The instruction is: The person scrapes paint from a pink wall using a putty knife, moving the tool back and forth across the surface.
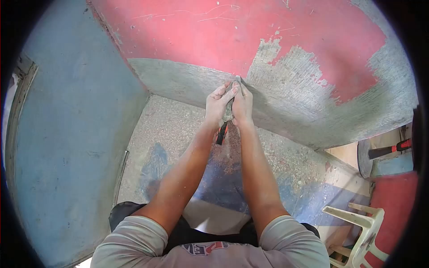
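Both of my hands are dusty white and close together against the lower part of the painted wall [178, 76]. My left hand [217, 105] and my right hand [241, 105] are closed around a scraper [222, 133], whose black and orange handle end sticks out below the palms toward me. A dusty grey part shows between the palms. The fingers hide most of the tool, and its upper tip meets the wall at the border of the pink paint [178, 27] and the bare grey strip. To the right of my hands is a large scraped patch [295, 73].
A blue panel [71, 129] stands on the left. Paint chips and dust lie on the speckled floor [165, 120]. At right are a tool with a red and black handle [393, 148], a round grey disc [365, 158] and a pale plastic stool [364, 228].
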A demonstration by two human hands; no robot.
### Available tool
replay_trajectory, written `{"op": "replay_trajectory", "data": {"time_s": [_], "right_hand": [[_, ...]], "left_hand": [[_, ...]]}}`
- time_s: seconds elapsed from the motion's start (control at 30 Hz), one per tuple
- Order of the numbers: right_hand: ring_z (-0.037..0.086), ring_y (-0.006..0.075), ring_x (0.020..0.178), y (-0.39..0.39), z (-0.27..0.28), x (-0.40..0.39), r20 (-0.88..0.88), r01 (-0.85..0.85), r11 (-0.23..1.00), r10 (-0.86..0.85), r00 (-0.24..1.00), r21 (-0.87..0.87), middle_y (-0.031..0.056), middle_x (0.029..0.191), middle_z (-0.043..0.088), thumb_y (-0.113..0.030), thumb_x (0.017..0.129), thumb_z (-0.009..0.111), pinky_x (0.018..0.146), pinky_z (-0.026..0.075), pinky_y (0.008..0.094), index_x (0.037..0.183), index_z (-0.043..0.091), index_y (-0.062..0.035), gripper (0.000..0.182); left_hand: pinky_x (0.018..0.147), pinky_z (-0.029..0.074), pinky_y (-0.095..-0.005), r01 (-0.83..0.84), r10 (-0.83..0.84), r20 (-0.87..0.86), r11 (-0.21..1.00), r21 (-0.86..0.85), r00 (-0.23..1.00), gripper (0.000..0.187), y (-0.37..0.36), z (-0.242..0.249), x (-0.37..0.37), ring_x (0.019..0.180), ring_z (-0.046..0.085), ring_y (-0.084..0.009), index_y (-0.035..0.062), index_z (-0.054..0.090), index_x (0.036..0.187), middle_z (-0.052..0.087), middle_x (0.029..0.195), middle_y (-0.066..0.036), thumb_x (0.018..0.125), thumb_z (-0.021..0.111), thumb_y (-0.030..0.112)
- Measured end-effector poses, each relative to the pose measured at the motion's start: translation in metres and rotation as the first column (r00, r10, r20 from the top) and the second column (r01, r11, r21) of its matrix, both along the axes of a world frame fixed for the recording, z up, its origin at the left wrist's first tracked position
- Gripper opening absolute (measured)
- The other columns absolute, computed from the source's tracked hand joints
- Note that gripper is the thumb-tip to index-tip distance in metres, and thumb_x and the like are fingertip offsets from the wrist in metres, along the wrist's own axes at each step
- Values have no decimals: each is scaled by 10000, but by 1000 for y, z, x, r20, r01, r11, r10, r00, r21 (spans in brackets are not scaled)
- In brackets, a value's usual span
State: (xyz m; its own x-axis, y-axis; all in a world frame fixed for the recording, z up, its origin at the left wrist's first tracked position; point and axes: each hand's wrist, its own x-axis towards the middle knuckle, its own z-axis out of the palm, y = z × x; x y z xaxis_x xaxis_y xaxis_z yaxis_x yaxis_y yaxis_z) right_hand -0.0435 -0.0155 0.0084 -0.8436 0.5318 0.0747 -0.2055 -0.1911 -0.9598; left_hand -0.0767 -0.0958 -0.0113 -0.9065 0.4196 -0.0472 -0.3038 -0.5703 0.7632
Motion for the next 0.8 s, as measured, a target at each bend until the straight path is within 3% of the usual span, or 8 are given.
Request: {"op": "replay_trajectory", "data": {"time_s": [0.17, 0.4, 0.47, 0.53, 0.57, 0.63, 0.67, 0.8], "right_hand": [[602, 134, 934, 5, -41, -8, 44, 43, 999, -44, 998, 25, 40, 977, 693, -242, 1063, 532, 847, 481, 318, 1080, 707, 32, 326], [581, 104, 851, 5, 44, -5, -83, -56, 998, 53, 995, -27, 42, 931, 671, -230, 1059, 528, 767, 478, 292, 1075, 685, 35, 308], [624, 113, 809, 4, 37, -10, -115, -69, 995, 61, 991, -69, 60, 903, 675, -230, 1074, 514, 714, 516, 282, 1055, 682, 30, 311], [650, 130, 819, 2, 24, -12, -134, -97, 989, 82, 987, -109, 75, 899, 682, -245, 1083, 507, 731, 533, 285, 1076, 672, 31, 322], [655, 140, 826, -1, 14, -11, -98, -49, 998, 46, 994, -32, 79, 901, 684, -248, 1083, 507, 742, 535, 292, 1081, 670, 32, 325], [663, 158, 840, -7, -8, -9, -35, 42, 990, -38, 999, 132, 87, 903, 688, -254, 1082, 506, 764, 540, 306, 1093, 667, 35, 331], [677, 184, 841, -12, -17, -6, 47, 96, 991, -101, 994, 98, 101, 924, 695, -264, 1081, 512, 770, 554, 329, 1089, 671, 32, 336], [583, 146, 887, -1, -1, -13, -45, 4, 996, -8, 999, -87, 78, 935, 688, -293, 1072, 520, 812, 483, 329, 1044, 689, 63, 395]], "left_hand": [[917, 543, -263, -31, 31, -9, 1000, -5, 999, 379, 0, -16, 3, 1055, 657, -104, -20, 606, 1378, 702, 1211, -56, 1019, 663, 86], [964, 512, -244, -136, 120, -225, 989, -58, 967, 410, 5, 40, -3, 1094, 641, -88, -58, 562, 1417, 702, 1241, -77, 1030, 629, 61], [955, 504, -230, -174, 131, -274, 975, -139, 953, 419, 0, 50, -3, 1072, 638, -74, -62, 556, 1424, 713, 1191, -51, 1027, 627, 51], [913, 514, -226, -155, 132, -251, 985, -74, 959, 386, -4, 38, -4, 1032, 648, -80, -54, 602, 1380, 717, 1176, -57, 1013, 647, 55], [892, 519, -225, -144, 131, -243, 989, -35, 961, 370, -4, 30, -4, 1013, 653, -83, -50, 626, 1358, 720, 1168, -60, 1006, 657, 57], [891, 518, -225, -127, 98, -212, 983, -129, 972, 368, -12, 8, 1, 1011, 654, -85, -45, 629, 1357, 723, 1158, -62, 1005, 659, 59], [891, 517, -224, -118, 84, -191, 977, -177, 978, 368, -14, -1, 1, 1010, 655, -85, -43, 631, 1357, 725, 1153, -63, 1005, 660, 60], [903, 501, -218, -143, 101, -261, 979, -148, 960, 346, -6, 31, 4, 1013, 642, -81, -48, 641, 1345, 710, 1137, -42, 1015, 647, 55]]}}
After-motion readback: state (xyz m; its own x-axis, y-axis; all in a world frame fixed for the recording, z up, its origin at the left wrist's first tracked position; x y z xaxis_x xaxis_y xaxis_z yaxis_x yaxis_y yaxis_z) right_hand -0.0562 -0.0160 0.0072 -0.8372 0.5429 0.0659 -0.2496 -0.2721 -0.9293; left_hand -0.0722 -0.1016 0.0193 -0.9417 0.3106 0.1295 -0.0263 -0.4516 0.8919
